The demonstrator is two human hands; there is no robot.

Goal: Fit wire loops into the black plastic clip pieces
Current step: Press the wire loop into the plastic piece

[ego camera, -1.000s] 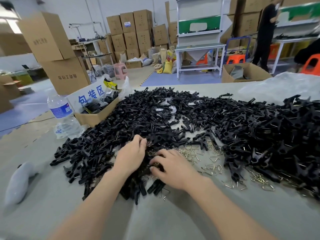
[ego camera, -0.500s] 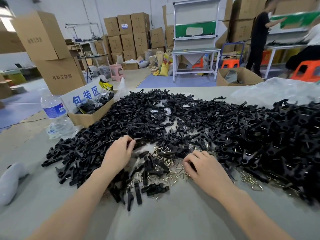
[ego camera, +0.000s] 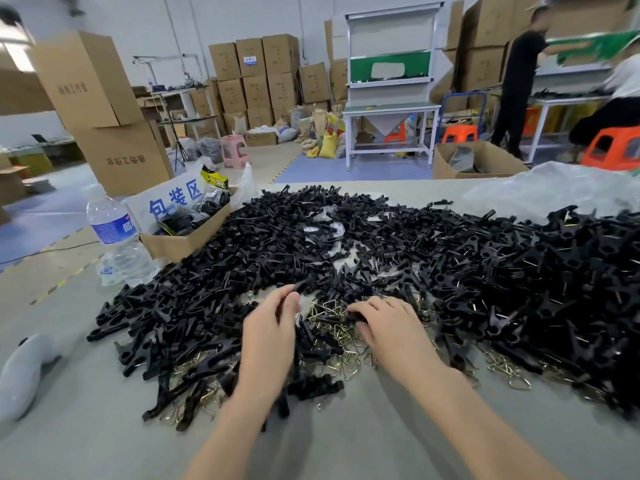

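My left hand (ego camera: 270,327) pinches a clip (ego camera: 300,285) at its fingertips. My right hand (ego camera: 388,323) curls over the loops (ego camera: 332,329) lying between both hands; whether it grips one, I cannot tell. Risk: loops interlock, so lifting one may drag others, jamming the fit.

The left hand (ego camera: 273,327) blurs at its fingertips, so its hold is unclear. The right hand (ego camera: 388,323) curls over the wire loops (ego camera: 332,323), hiding what its fingers pinch. The clip pile (ego camera: 519,271) runs off the right edge. The far standing person (ego camera: 519,81) is blurred.
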